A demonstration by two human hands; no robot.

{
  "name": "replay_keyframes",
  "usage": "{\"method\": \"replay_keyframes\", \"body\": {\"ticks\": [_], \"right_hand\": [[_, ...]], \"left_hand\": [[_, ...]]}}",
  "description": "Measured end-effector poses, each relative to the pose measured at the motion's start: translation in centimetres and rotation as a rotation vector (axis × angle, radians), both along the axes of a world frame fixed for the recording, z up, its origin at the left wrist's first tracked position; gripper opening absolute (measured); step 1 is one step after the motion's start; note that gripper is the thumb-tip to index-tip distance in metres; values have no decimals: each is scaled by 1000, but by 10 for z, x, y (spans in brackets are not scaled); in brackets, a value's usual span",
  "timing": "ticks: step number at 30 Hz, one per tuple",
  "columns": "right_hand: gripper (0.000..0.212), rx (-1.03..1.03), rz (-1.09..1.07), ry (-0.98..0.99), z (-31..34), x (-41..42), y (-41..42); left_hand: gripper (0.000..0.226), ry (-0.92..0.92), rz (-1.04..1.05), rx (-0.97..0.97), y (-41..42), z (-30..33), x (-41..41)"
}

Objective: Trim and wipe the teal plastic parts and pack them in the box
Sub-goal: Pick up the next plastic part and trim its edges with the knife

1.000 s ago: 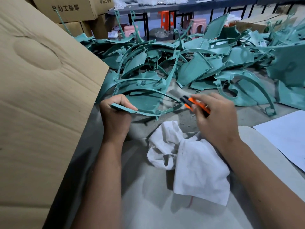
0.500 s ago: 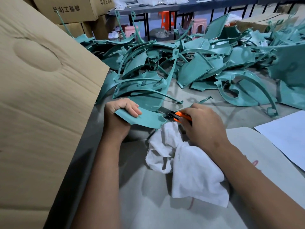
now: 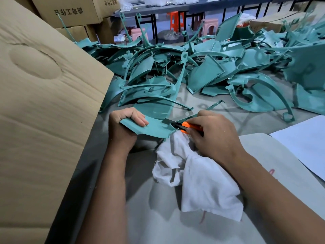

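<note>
My left hand (image 3: pixel 125 123) grips the left end of a flat teal plastic part (image 3: pixel 154 128), fingers curled over its top face. My right hand (image 3: pixel 213 136) holds an orange and black utility knife (image 3: pixel 186 126); its blade end lies against the part's right edge. A crumpled white cloth (image 3: pixel 202 178) lies on the grey table just below the part, partly under my right wrist. A large heap of teal parts (image 3: pixel 202 67) covers the table beyond my hands. The tall cardboard box flap (image 3: pixel 44 111) fills the left side.
The grey table (image 3: pixel 149 217) stretches toward me. A white paper sheet (image 3: pixel 306 145) lies at the right edge. Stacked cardboard cartons (image 3: pixel 70 11) stand at the back left. A dark bench with orange and pink stools (image 3: pixel 175 18) runs across the far background.
A second ago the part was held up and edge-on with the knife at its right end. It has since been turned flat and lowered toward the cloth, the knife following to its right edge.
</note>
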State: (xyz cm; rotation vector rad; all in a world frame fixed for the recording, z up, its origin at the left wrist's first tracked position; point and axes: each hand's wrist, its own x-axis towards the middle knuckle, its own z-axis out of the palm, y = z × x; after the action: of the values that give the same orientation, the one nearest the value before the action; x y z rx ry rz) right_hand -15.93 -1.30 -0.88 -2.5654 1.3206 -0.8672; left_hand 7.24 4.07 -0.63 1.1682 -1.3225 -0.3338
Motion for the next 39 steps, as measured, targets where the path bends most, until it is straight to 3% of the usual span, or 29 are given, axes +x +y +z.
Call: {"method": "replay_keyframes", "body": {"ticks": [3,7,9,12,15,19,23,30,39], "right_hand": [[13,3,-12,-66,-2,-4,-5],[15,11,-5,16,-8,1,-10],[14,58,67,4,-9,-3,-15],[16,98,170,-87,-6,-17,-24],[18,24,170,-215,-5,-21,-25],[18,-30,231,-124,-7,-16,-22],[21,3,373,-119,-5,-21,-28],[22,-37,251,-154,-9,-15,-26],[21,79,409,-152,-1,-39,-37]], "left_hand": [[46,-20,18,-2,-2,-1,1],[39,-32,16,-17,-1,-1,1],[48,-20,34,-13,-2,-3,2],[55,-26,51,-26,-3,-5,6],[48,-23,73,-20,-4,-7,9],[53,19,128,21,-7,-11,11],[40,34,111,13,-5,-10,11],[39,48,119,34,-6,-10,12],[29,100,154,57,-6,-9,9]]}}
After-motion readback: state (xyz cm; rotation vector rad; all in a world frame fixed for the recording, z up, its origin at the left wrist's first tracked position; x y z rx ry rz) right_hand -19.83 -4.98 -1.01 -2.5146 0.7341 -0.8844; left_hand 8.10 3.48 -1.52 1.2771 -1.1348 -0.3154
